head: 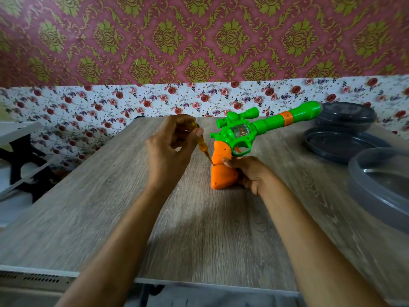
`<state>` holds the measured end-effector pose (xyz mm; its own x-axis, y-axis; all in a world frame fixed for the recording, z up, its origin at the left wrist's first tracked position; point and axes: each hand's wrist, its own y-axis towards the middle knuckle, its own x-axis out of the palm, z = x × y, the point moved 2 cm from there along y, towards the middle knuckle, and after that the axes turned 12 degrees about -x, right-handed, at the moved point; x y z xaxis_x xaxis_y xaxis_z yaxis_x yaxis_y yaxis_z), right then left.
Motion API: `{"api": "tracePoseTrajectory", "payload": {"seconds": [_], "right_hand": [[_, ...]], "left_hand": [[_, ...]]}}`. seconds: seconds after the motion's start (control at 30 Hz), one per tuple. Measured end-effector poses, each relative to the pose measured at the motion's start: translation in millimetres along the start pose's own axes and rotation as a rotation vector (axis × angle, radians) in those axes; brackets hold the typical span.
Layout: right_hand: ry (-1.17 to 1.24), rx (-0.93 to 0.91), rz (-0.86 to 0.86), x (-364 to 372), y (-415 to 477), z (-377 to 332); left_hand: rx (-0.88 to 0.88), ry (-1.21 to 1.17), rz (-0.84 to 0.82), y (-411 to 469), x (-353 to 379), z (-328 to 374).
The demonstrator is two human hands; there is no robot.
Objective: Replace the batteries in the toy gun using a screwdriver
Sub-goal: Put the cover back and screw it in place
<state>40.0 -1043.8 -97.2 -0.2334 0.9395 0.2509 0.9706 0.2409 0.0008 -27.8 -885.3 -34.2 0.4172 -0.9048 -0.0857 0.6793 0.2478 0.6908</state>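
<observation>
Forearms (124, 229) are spanning the tabletop (66, 207) from 6 o'clock. Right hand (252, 175) is wrapping the toy gun (241, 134) by its orange grip (221, 176), mid-tabletop, barrel (272, 121) aiming at 2 o'clock. Left hand (170, 149) is pinching the screwdriver (202, 148), tip touching grip. Likely light, stiff, slick plastic; holding at grip is looking safest.

Light: soft and diffuse, moderately bright.
Shadows: a broad dim patch on the worktop (199, 222) at 6 o'clock, between the forearms (124, 229).
Blur: forearms and the dark containers (345, 140) at 3 o'clock are smeared; the toy gun (223, 173) is sharpest.
Distortion: the wall border (66, 86) bows towards 9 and 3 o'clock.
</observation>
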Motion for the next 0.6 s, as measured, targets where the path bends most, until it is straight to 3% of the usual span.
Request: {"api": "tracePoseTrajectory", "payload": {"seconds": [0.43, 0.6], "right_hand": [[-0.057, 0.032, 0.029, 4, -6, -6], [-0.06, 0.02, 0.041, 5, -7, -6]], "left_hand": [[0.14, 0.141, -0.049, -4, 0, 12], [0.151, 0.15, 0.019, -6, 4, 11]]}}
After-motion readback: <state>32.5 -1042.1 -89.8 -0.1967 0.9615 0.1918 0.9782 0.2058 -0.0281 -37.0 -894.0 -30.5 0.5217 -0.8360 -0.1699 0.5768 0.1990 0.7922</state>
